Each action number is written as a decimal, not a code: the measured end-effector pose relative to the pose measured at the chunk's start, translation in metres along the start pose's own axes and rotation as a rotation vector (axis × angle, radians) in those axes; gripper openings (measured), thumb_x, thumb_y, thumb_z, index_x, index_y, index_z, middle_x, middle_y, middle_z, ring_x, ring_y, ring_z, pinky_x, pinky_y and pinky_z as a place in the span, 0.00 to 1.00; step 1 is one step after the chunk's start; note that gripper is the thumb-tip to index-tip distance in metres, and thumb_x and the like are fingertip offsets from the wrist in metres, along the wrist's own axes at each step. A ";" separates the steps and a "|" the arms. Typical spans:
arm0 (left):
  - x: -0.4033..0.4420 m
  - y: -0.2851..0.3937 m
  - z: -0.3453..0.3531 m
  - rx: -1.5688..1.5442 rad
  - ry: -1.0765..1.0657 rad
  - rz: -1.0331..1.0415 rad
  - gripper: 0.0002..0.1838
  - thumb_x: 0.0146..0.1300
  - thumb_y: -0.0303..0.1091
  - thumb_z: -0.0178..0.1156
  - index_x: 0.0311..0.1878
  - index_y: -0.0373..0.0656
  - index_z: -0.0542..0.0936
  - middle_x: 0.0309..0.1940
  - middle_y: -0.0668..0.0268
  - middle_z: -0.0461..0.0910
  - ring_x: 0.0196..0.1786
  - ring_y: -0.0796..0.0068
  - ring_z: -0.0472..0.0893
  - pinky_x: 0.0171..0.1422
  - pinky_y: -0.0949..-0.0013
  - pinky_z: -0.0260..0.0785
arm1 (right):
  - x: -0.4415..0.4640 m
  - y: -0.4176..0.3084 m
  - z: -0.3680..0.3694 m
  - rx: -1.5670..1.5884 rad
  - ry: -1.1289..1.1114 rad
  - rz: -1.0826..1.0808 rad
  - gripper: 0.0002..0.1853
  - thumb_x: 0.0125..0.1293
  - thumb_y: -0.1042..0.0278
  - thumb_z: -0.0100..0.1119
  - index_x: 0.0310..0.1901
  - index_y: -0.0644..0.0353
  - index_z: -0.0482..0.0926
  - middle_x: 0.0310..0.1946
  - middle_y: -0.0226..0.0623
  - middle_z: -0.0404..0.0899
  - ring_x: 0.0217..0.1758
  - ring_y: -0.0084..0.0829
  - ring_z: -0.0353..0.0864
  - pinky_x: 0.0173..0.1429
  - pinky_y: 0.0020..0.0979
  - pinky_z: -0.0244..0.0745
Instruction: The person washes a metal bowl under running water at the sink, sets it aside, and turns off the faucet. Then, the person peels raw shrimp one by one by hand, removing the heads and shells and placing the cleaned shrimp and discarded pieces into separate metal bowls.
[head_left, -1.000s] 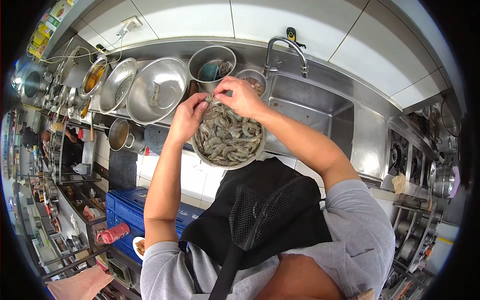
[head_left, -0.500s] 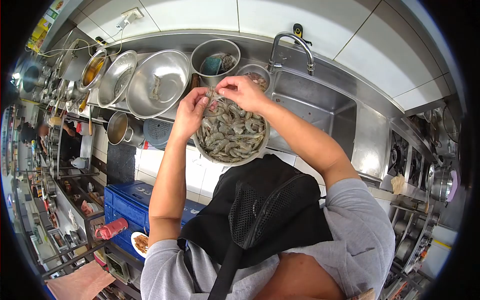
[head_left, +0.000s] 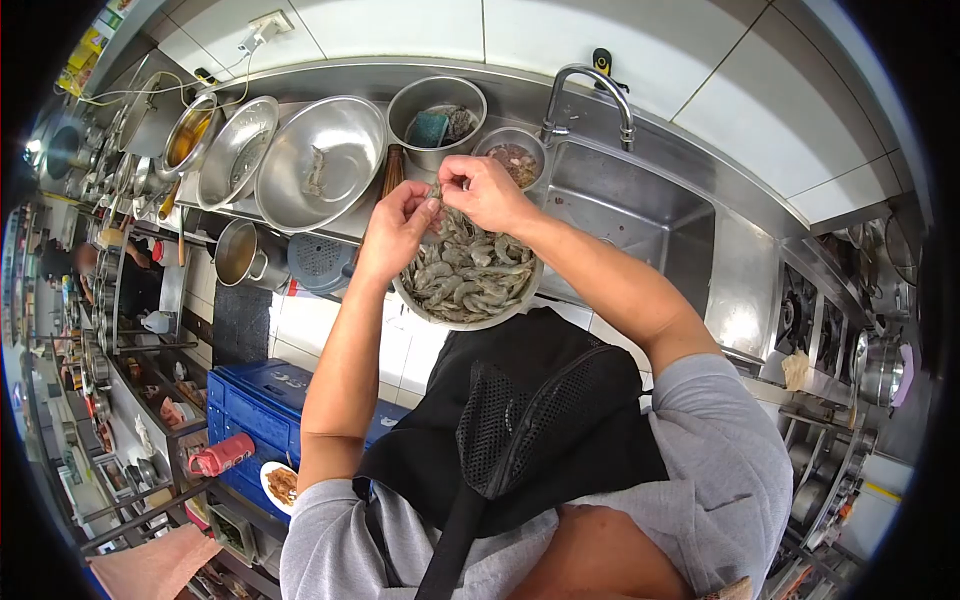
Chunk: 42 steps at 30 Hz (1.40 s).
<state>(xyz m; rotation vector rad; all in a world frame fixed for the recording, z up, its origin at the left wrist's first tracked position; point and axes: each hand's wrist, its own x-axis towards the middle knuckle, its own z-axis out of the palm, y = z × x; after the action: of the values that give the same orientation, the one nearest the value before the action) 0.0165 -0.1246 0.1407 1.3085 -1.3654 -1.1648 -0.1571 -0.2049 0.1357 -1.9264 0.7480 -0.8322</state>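
Observation:
My left hand (head_left: pixel 396 228) and my right hand (head_left: pixel 488 196) meet above a round bowl (head_left: pixel 462 326) heaped with raw grey shrimp (head_left: pixel 468 275). Both are closed, fingertips pinched around one shrimp (head_left: pixel 437 190), which the fingers mostly cover. Just behind my right hand sits a small metal bowl (head_left: pixel 544 160) with pinkish shrimp pieces (head_left: pixel 512 160) in it. To the left, a wide steel bowl (head_left: pixel 350 150) contains a single whole shrimp (head_left: pixel 316 172).
A steel pot (head_left: pixel 437 90) with a green scouring pad (head_left: pixel 427 130) stands at the back. The sink (head_left: pixel 630 205) and its faucet (head_left: pixel 590 72) are on the right. More bowls (head_left: pixel 236 150) line the counter at left; a blue crate (head_left: pixel 255 410) is below.
Both hands have shifted slightly right and down in the view, still pinching over the bowl. The right fingers look more curled in, and more of the small bowl's contents shows.

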 end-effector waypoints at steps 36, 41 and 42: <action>-0.019 -0.030 -0.019 0.812 -0.019 -0.134 0.16 0.60 0.34 0.71 0.51 0.42 0.82 0.32 0.59 0.85 0.32 0.59 0.84 0.38 0.63 0.75 | -0.024 0.078 -0.033 -0.376 -0.094 -0.110 0.13 0.63 0.71 0.60 0.50 0.55 0.80 0.50 0.41 0.80 0.57 0.45 0.79 0.61 0.42 0.75; -0.009 -0.009 -0.007 0.047 0.216 -0.181 0.18 0.68 0.29 0.66 0.57 0.35 0.74 0.28 0.64 0.81 0.26 0.81 0.79 0.28 0.75 0.72 | -0.042 0.000 0.001 -0.019 -0.153 -0.101 0.18 0.61 0.63 0.69 0.46 0.63 0.73 0.42 0.41 0.81 0.44 0.42 0.83 0.49 0.39 0.77; -0.010 -0.008 -0.002 -0.015 0.271 -0.191 0.17 0.69 0.29 0.65 0.56 0.36 0.73 0.29 0.63 0.81 0.26 0.79 0.79 0.28 0.74 0.73 | -0.043 -0.005 0.005 -0.012 -0.119 -0.069 0.20 0.61 0.62 0.69 0.46 0.63 0.72 0.43 0.42 0.81 0.44 0.41 0.83 0.48 0.39 0.77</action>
<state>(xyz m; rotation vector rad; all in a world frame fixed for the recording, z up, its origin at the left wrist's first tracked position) 0.0199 -0.1150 0.1335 1.5498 -1.0520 -1.0736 -0.1777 -0.1674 0.1274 -2.0029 0.6190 -0.7493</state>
